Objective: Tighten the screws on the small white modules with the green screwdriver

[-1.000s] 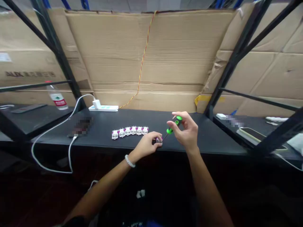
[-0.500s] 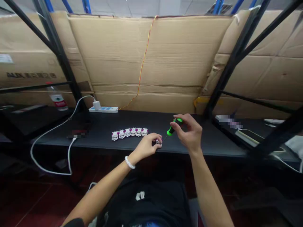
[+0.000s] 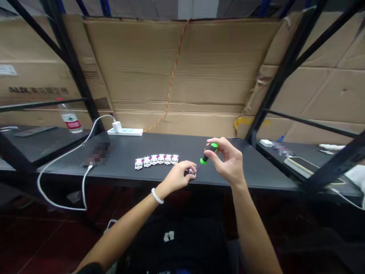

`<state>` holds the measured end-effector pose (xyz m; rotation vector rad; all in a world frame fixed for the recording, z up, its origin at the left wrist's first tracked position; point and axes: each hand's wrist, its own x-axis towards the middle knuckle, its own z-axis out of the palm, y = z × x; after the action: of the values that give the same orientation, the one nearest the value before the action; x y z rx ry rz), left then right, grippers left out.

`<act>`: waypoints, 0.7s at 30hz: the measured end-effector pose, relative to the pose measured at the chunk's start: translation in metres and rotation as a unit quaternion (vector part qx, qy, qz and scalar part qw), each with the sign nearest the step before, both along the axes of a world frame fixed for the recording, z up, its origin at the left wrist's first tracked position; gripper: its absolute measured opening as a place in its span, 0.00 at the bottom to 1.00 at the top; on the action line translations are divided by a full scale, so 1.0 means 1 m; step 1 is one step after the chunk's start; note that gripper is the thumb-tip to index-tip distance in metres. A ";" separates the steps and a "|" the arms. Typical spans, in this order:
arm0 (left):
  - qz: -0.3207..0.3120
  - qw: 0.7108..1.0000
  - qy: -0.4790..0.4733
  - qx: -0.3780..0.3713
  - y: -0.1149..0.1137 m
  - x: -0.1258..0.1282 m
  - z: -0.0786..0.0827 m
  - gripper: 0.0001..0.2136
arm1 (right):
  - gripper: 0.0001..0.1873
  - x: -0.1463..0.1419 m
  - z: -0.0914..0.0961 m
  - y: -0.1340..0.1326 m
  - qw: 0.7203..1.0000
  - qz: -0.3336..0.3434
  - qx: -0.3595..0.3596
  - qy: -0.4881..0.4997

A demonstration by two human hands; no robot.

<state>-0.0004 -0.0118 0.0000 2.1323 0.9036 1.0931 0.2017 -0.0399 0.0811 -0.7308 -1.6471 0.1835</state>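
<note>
My left hand (image 3: 179, 176) pinches a small white and purple part (image 3: 191, 172) against the black bench top (image 3: 234, 171) near its front edge. My right hand (image 3: 228, 160) grips a screwdriver with a green and black handle (image 3: 208, 153), slanted down to the left with its thin tip reaching the held part. A row of several matching white and purple parts (image 3: 156, 160) lies just left of my left hand. A pale bead bracelet sits on my left wrist.
A white power strip (image 3: 124, 131) with a plugged charger and a looping white cable (image 3: 61, 160) lies at back left. A water bottle (image 3: 70, 118) stands further left. Cardboard sheets back the bench, black rack struts cross both sides, and a phone (image 3: 305, 163) lies at right.
My right hand's fingers have shifted round the screwdriver handle, which stays on the held part. The camera has tilted a little. My left hand has kept its place.
</note>
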 end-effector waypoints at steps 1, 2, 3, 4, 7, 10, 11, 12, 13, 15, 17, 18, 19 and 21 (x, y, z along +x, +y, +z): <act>0.003 1.000 0.004 0.001 0.000 0.000 0.000 0.07 | 0.13 -0.001 0.001 0.000 1.000 -0.026 0.010 0.003; 0.006 1.000 0.009 0.004 0.000 0.000 0.000 0.07 | 0.13 -0.002 0.001 0.001 0.999 -0.050 0.020 0.008; 0.009 1.000 0.014 0.011 -0.001 0.001 0.000 0.06 | 0.13 -0.003 0.000 0.001 0.997 -0.071 0.029 0.012; 0.013 1.000 0.019 0.020 -0.001 0.001 0.000 0.06 | 0.13 -0.004 0.000 0.002 0.995 -0.089 0.038 0.015; 0.014 0.999 0.028 0.045 -0.003 0.000 -0.001 0.06 | 0.15 -0.006 -0.002 0.004 0.991 -0.122 0.049 0.017; 0.020 0.998 0.031 0.043 -0.003 0.000 0.000 0.06 | 0.17 -0.007 -0.002 0.005 0.989 -0.140 0.048 0.021; 0.022 0.999 0.032 0.038 -0.003 0.000 0.000 0.06 | 0.17 -0.008 -0.002 0.004 0.988 -0.145 0.048 0.025; 0.024 0.999 0.031 0.031 -0.003 0.000 0.000 0.07 | 0.17 -0.008 -0.002 0.004 0.987 -0.149 0.051 0.029; 0.024 0.999 0.029 0.026 -0.003 0.000 0.000 0.07 | 0.17 -0.009 -0.001 0.003 0.986 -0.154 0.056 0.031; 0.021 0.999 0.022 0.018 -0.001 0.000 0.000 0.07 | 0.17 -0.011 0.000 0.001 0.984 -0.163 0.069 0.032; 0.020 0.999 0.020 0.016 0.000 -0.001 -0.001 0.07 | 0.18 -0.013 0.000 0.000 0.983 -0.163 0.076 0.034; 0.022 0.999 0.023 0.016 0.000 -0.002 -0.001 0.07 | 0.18 -0.014 0.000 0.000 0.983 -0.165 0.075 0.035; 0.027 0.999 0.028 0.018 0.000 -0.002 -0.001 0.07 | 0.19 -0.015 -0.001 0.000 0.982 -0.170 0.071 0.039; 0.043 0.998 0.043 0.028 -0.001 -0.002 -0.001 0.07 | 0.23 -0.019 -0.001 0.000 0.980 -0.183 0.065 0.046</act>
<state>-0.0024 -0.0125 -0.0015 2.2198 1.0234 1.0871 0.1828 -0.0399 0.0797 -0.8965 -1.3962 -0.1493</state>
